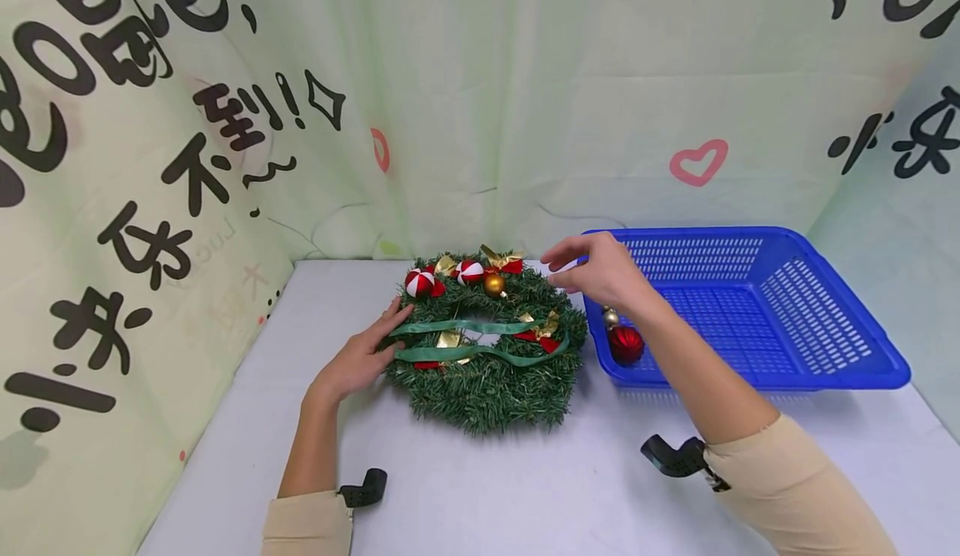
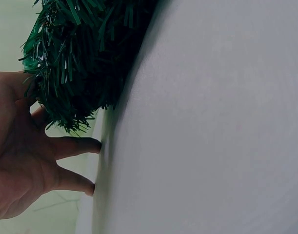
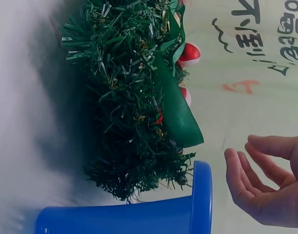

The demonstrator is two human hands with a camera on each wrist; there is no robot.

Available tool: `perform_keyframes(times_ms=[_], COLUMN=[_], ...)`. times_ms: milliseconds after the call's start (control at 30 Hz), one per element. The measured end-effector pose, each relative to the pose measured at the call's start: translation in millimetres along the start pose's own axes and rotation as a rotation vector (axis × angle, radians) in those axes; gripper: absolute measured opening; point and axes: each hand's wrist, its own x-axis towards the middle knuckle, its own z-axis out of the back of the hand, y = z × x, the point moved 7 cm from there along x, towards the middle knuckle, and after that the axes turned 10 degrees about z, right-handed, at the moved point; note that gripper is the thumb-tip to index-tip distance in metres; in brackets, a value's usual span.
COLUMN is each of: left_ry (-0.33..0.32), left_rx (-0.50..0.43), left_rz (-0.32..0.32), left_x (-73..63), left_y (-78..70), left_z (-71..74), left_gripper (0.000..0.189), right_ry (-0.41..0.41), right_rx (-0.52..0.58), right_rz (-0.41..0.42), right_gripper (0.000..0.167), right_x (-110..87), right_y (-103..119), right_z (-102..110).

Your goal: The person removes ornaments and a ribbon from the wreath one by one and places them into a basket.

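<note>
A green wreath (image 1: pixel 487 402) lies on the table, with red-and-white baubles (image 1: pixel 470 272), a gold bauble (image 1: pixel 494 284) and gold-and-red bows (image 1: pixel 542 333) on it. A green ribbon (image 1: pixel 468 353) runs across it in two strands; in the right wrist view a wide loop of ribbon (image 3: pixel 180 114) stands off the wreath's side. My left hand (image 1: pixel 367 352) rests against the wreath's left edge, thumb by the ribbon's left part. In the left wrist view its fingers are spread, two fingertips (image 2: pixel 92 145) at the tabletop. My right hand (image 1: pixel 603 272) hovers between wreath and basket, fingers loosely bent around nothing.
A blue plastic basket (image 1: pixel 847 289) stands right of the wreath, close to its edge. Inside, at its left end, lie a red bauble (image 1: pixel 626 345) and small gold baubles (image 1: pixel 611 318). Printed curtains (image 1: pixel 562 122) hang behind and beside the white table (image 1: pixel 480 498).
</note>
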Motion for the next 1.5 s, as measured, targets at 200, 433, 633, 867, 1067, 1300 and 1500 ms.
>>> perform_keyframes(times_ms=[200, 433, 633, 867, 1067, 1300, 1500], left_ry=[-0.003, -0.007, -0.011, -0.008, -0.007, -0.003, 0.001], left_rx=[-0.001, -0.012, -0.011, -0.014, -0.012, -0.011, -0.009], left_rz=[-0.001, -0.008, -0.01, -0.004, -0.006, -0.006, -0.007], left_x=[-1.6, -3.7, -4.0, -3.8, -3.4, -2.3, -2.2], left_y=[-0.6, -1.6, -2.1, -2.1, -2.8, -3.8, -2.5], left_z=[0.0, -0.1, 0.0, 0.0, 0.5, 1.2, 0.4], left_gripper=[0.064, 0.064, 0.063, 0.064, 0.064, 0.064, 0.064], right_ry=[0.003, 0.016, 0.029, 0.046, 0.071, 0.088, 0.102], right_rx=[0.022, 0.107, 0.16, 0.197, 0.226, 0.245, 0.23], right_rz=[0.008, -0.014, -0.012, -0.014, -0.028, -0.034, -0.039], right_gripper=[0.031, 0.033, 0.036, 0.035, 0.034, 0.034, 0.035], right_x=[6.6, 14.7, 19.6, 24.1, 28.5, 35.7, 39.4], right_y=[4, 6, 7, 8, 7, 7, 5], right_z=[-7, -15, -22, -26, -32, -40, -46])
